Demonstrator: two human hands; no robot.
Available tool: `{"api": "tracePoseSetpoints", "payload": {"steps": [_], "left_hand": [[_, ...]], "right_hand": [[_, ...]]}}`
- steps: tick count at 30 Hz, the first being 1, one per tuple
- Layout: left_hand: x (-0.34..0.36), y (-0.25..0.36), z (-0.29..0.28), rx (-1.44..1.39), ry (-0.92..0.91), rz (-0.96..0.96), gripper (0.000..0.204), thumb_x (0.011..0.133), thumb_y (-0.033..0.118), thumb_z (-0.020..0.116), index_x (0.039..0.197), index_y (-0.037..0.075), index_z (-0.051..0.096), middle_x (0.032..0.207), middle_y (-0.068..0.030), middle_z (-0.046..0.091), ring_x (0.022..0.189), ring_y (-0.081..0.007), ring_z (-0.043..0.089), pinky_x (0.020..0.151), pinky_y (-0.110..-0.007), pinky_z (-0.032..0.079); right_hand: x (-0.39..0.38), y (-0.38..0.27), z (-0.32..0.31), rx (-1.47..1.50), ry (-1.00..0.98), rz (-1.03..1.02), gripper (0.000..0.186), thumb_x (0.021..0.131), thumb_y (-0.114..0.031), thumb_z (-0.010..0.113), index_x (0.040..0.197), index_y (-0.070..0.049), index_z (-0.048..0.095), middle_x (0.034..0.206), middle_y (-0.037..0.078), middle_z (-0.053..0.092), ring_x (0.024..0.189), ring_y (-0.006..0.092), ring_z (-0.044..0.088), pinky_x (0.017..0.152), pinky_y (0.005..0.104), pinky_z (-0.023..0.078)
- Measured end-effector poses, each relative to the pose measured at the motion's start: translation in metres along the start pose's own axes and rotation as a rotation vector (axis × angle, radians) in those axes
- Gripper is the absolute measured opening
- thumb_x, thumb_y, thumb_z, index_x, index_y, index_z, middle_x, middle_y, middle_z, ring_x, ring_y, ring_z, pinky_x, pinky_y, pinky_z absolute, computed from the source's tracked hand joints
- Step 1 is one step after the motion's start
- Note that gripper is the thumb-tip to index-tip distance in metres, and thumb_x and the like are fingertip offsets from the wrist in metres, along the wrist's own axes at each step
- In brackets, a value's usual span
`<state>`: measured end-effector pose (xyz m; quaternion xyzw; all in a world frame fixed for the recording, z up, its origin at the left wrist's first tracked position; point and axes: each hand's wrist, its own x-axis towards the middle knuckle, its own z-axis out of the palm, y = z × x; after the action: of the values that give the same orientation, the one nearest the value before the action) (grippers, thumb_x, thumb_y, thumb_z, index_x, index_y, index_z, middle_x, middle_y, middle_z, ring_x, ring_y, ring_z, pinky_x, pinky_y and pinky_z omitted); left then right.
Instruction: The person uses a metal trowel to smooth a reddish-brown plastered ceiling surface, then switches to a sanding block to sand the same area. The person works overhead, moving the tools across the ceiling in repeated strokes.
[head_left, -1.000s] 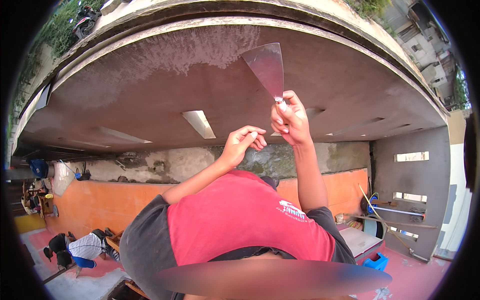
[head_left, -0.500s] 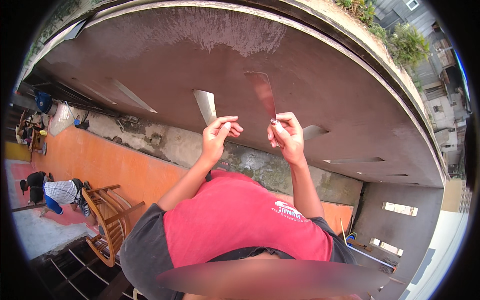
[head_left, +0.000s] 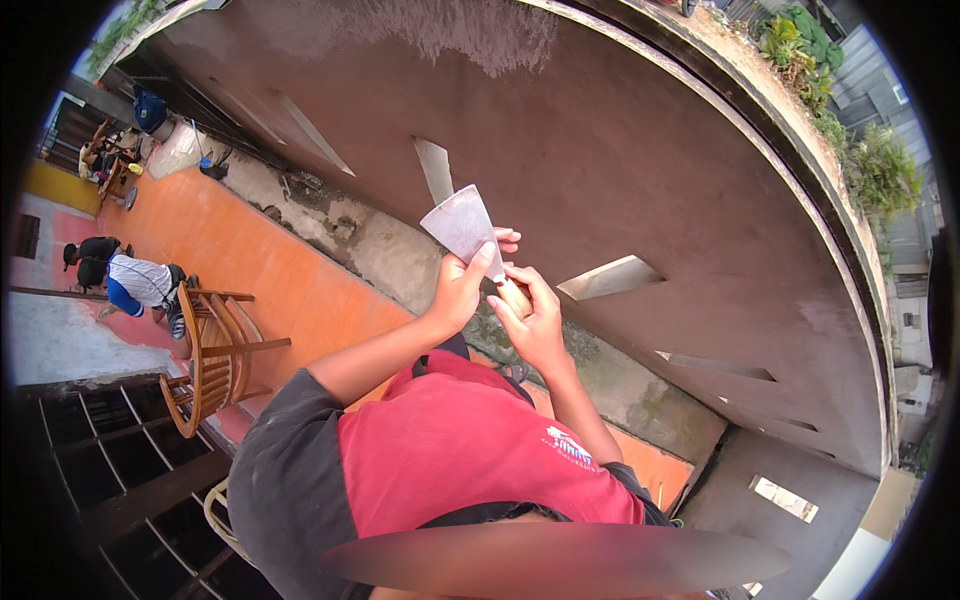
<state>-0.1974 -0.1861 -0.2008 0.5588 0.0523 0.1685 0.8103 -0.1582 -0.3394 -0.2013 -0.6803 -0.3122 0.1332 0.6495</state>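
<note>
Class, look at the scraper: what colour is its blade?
The scraper blade is silvery grey; it shows best in the head view.

Your right grip [head_left: 538, 322] covers much of the handle [head_left: 514, 299] of the scraper [head_left: 462, 226], so you cannot see its whole length. The fingers of your left grip [head_left: 462, 287] are partly hidden behind the blade. A smooth blurred oval [head_left: 555, 560] veils whatever lies past the collar of your red shirt [head_left: 470, 440]. The picture's upper edge cuts off a wheel [head_left: 688, 7]. Your dark sleeve [head_left: 285, 450] hides part of a pale chair [head_left: 215, 515]. The far-left clutter [head_left: 107, 160] is too small to identify.
</note>
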Motion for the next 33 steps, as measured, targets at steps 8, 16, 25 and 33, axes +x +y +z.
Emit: {"api": "tracePoseSetpoints", "payload": {"steps": [8,16,25,33], "left_hand": [[0.015,0.006,0.036,-0.254,-0.136,-0.055,0.035,0.111,0.027,0.052,0.116,-0.003,0.069,0.116,-0.0163,0.069,0.105,-0.0221,0.068,0.094,-0.039,0.056],[0.091,0.048,0.01,-0.34,-0.338,-0.144,0.039,0.112,0.029,0.051,0.123,-0.006,0.064,0.09,-0.0128,0.071,0.084,-0.0205,0.069,0.088,-0.039,0.058],[0.176,0.098,-0.018,-0.242,-0.519,-0.11,0.048,0.111,0.03,0.045,0.132,-0.01,0.058,0.064,-0.0104,0.063,0.059,-0.0196,0.064,0.075,-0.043,0.062],[0.196,0.111,-0.016,-0.105,-0.468,-0.03,0.044,0.11,0.028,0.051,0.124,-0.01,0.066,0.057,-0.0074,0.059,0.05,-0.0153,0.059,0.059,-0.037,0.058]], "right_hand": [[0.0,-0.017,-0.033,1.166,-0.339,0.344,0.059,0.101,-0.006,0.059,0.153,-0.009,0.031,0.095,0.018,0.06,0.056,0.0161,0.059,0.046,0.027,0.048],[0.056,-0.019,0.004,1.423,-0.216,0.305,0.026,0.111,-0.023,0.044,0.136,-0.023,0.037,0.098,0.02,0.056,0.048,0.0137,0.048,0.04,0.024,0.041],[0.124,-0.01,0.051,1.61,-0.15,0.193,0.007,0.114,-0.031,0.041,0.113,-0.026,0.046,0.077,0.006,0.046,0.047,0.0105,0.042,0.038,0.0226,0.036],[0.151,-0.003,0.071,1.679,-0.165,0.063,0.011,0.114,-0.031,0.041,0.109,-0.025,0.05,0.07,0.003,0.045,0.044,0.0102,0.04,0.037,0.0232,0.037]]}}
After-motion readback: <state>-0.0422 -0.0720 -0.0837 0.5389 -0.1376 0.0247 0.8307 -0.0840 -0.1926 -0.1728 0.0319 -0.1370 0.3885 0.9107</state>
